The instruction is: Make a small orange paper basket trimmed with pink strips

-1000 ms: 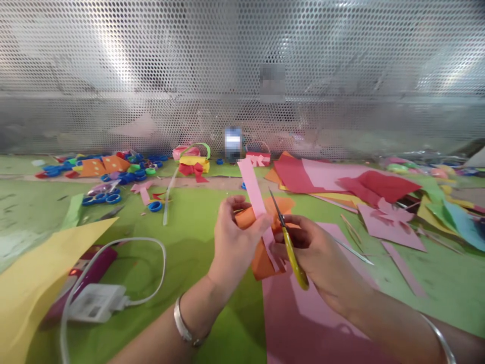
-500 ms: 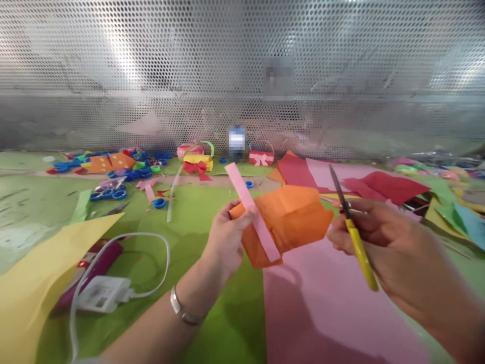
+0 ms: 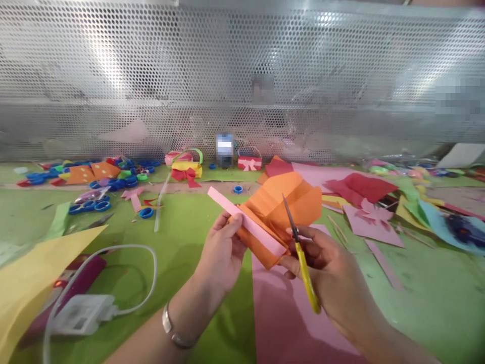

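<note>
My left hand (image 3: 223, 247) grips folded orange paper (image 3: 293, 194), with its thumb pressing a pink paper strip (image 3: 259, 232) flat against the near side. The strip slants from upper left to lower right, and its upper end sticks out past the orange edge. My right hand (image 3: 326, 268) is closed around scissors with yellow handles (image 3: 305, 273), their dark blades pointing up and looking closed. Its fingertips touch the lower right corner of the orange paper. Beneath both hands lies a large pink sheet (image 3: 299, 323) on the green table.
Small paper baskets (image 3: 186, 172) stand at the back beside a phone (image 3: 225, 149). Blue-handled scissors (image 3: 91, 205) and scraps crowd the left. A power strip with a white charger (image 3: 83, 313) and cable lies near left. Red paper (image 3: 359, 187) sits at right, before a perforated metal screen (image 3: 151, 60).
My right hand has moved left with the scissors to the orange paper. The paper and strip have tilted, the strip now lying flatter. The view has turned slightly right.
</note>
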Available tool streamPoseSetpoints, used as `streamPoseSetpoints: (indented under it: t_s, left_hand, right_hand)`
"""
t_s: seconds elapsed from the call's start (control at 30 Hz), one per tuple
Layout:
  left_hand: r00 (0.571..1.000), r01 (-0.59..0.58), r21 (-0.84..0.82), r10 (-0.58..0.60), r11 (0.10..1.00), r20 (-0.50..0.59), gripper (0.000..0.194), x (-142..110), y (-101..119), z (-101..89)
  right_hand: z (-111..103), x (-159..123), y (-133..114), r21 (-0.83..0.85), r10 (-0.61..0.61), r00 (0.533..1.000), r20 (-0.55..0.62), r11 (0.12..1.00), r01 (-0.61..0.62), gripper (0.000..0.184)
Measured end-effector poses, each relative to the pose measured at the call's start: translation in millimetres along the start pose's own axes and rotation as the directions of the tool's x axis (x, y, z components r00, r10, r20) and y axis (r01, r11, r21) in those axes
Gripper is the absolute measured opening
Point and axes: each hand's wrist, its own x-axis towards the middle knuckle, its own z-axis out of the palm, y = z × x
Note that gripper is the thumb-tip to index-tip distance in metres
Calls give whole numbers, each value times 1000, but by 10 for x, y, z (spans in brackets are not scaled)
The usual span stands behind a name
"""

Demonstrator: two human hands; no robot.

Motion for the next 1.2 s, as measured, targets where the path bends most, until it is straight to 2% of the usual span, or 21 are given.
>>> streamPoseSetpoints:
  t_s: [0.1,0.23,0.37,0.6,0.9,1.07,1.2]
  left_hand:
    - [999,46,20,-46,999,11,7,-14,-17,-5]
    - [998,66,38,-66,997,7,11,-14,-5,-4]
    - [996,81,44,-80,996,-24,13,26,-5,-14]
    - [987,149,45,-146,988,-74,12,78,-43,-24]
    - [977,207,82,-209,975,26,13,0,-54,1]
    - [991,120,148,-127,982,36,15,24,-63,-44]
    - [996,45,274,-63,961,57,9,51,-38,-95]
  right_hand:
    - [-28,5,32,-36,-11,1000,27,999,11,45]
    - [-61,15,77,-97,-85,996,1,992,85,40]
    - [-88,35,94,-136,-124,989,75,982,134,32]
    - [-84,37,62,-165,-122,988,90,977,135,26]
    - [-127,77,124,-204,-204,977,64,956,213,26]
    - [-144,28,77,-258,-180,984,11,950,177,33]
    - [-342,-128,-206,-283,-91,995,44,954,100,35]
